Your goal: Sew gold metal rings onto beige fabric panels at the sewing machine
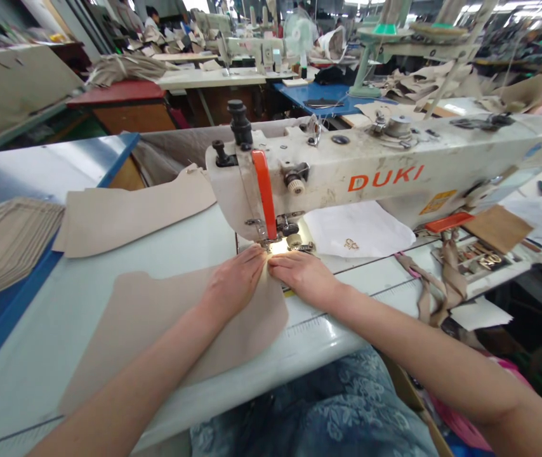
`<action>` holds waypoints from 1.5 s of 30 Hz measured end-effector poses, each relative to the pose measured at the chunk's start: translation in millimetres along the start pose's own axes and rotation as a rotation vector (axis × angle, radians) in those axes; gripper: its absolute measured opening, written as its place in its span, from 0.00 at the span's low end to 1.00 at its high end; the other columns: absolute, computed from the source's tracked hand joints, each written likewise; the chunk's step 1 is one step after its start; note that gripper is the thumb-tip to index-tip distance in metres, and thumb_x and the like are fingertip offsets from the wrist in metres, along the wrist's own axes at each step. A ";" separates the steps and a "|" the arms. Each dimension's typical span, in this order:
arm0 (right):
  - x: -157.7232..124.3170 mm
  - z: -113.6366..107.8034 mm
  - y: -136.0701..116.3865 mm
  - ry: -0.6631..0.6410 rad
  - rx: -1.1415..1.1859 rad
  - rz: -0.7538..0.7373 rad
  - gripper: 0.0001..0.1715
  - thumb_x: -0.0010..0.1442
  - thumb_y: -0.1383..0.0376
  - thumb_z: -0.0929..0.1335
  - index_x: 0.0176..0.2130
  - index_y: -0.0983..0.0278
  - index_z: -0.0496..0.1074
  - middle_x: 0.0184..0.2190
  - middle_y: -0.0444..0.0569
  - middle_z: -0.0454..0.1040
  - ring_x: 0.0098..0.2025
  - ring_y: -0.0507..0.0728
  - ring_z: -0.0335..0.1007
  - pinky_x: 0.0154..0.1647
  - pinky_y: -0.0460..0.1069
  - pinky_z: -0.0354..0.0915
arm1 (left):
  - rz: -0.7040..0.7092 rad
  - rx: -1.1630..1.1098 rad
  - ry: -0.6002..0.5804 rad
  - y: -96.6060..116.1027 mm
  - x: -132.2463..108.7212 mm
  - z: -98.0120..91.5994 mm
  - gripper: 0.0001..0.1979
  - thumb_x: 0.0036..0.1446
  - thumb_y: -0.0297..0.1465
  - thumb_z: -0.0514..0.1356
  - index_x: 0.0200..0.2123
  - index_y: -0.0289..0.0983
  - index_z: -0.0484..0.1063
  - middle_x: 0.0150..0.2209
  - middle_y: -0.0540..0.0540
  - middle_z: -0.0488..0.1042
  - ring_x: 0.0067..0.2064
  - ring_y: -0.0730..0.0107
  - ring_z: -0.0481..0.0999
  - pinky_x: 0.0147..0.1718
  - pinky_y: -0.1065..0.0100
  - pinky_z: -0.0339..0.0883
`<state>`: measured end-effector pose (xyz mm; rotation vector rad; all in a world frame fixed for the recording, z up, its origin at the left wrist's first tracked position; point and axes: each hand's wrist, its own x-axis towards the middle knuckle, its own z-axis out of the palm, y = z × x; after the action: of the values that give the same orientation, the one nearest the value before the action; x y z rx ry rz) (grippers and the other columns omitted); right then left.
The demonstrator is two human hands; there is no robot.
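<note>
The left hand (235,279) lies flat, fingers straight and pressing a beige panel (166,324); the right hand (306,276) also lies palm-down, unclenched, fingertips at the panel's edge. The panel is on the desk (271,374), toward 8 o'clock of the sewing machine's (328,158) lit foot area. Work seems midway on this piece; finished stitching cannot be made out. Another panel (138,212) lies near 9 o'clock, and a stack (9,247) farther out, perhaps awaiting work. Red lettering (385,179) at 2 o'clock reads "DUKI"; the yellow label (437,202) beyond is illegible.
</note>
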<state>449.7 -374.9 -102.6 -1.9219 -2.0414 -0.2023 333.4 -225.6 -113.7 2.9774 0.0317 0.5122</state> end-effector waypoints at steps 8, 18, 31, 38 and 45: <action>0.8 1.7 1.9 0.005 -0.019 0.000 0.06 0.62 0.70 0.66 0.39 0.69 0.73 0.45 0.54 0.75 0.48 0.57 0.71 0.51 0.51 0.66 | -0.041 -0.011 -0.021 -3.0 2.9 2.0 0.20 0.65 0.32 0.42 0.45 0.32 0.71 0.48 0.38 0.75 0.51 0.61 0.72 0.51 0.57 0.68; -0.4 3.5 2.2 0.027 0.015 -0.015 0.06 0.61 0.70 0.66 0.39 0.71 0.73 0.45 0.55 0.75 0.48 0.58 0.71 0.52 0.51 0.65 | -0.024 0.004 0.037 -2.8 1.8 3.7 0.19 0.64 0.31 0.43 0.44 0.33 0.72 0.47 0.39 0.75 0.50 0.62 0.74 0.49 0.60 0.69; 1.5 3.0 1.5 0.032 0.020 0.006 0.06 0.62 0.70 0.66 0.39 0.69 0.73 0.46 0.54 0.75 0.49 0.57 0.70 0.52 0.51 0.66 | -0.109 -0.033 0.026 -1.2 2.8 -0.1 0.17 0.63 0.29 0.45 0.45 0.35 0.71 0.48 0.41 0.75 0.49 0.62 0.74 0.50 0.60 0.70; -10.9 7.2 -37.7 0.105 0.086 -0.106 0.06 0.62 0.70 0.66 0.39 0.68 0.73 0.44 0.53 0.76 0.48 0.56 0.70 0.50 0.51 0.67 | -0.021 -0.004 0.123 14.1 -50.2 -11.0 0.16 0.63 0.27 0.46 0.46 0.32 0.71 0.47 0.38 0.75 0.51 0.62 0.74 0.50 0.62 0.70; -15.0 8.4 -49.6 0.147 0.096 -0.113 0.09 0.64 0.69 0.64 0.41 0.68 0.73 0.44 0.52 0.76 0.48 0.56 0.71 0.50 0.50 0.68 | -0.265 -0.108 0.138 28.0 -67.3 -37.8 0.18 0.63 0.32 0.48 0.53 0.37 0.67 0.54 0.41 0.71 0.54 0.64 0.71 0.53 0.61 0.68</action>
<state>400.0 -390.3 -109.5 -1.6853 -2.0253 -0.2598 257.4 -251.8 -97.2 2.7686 0.3922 0.6590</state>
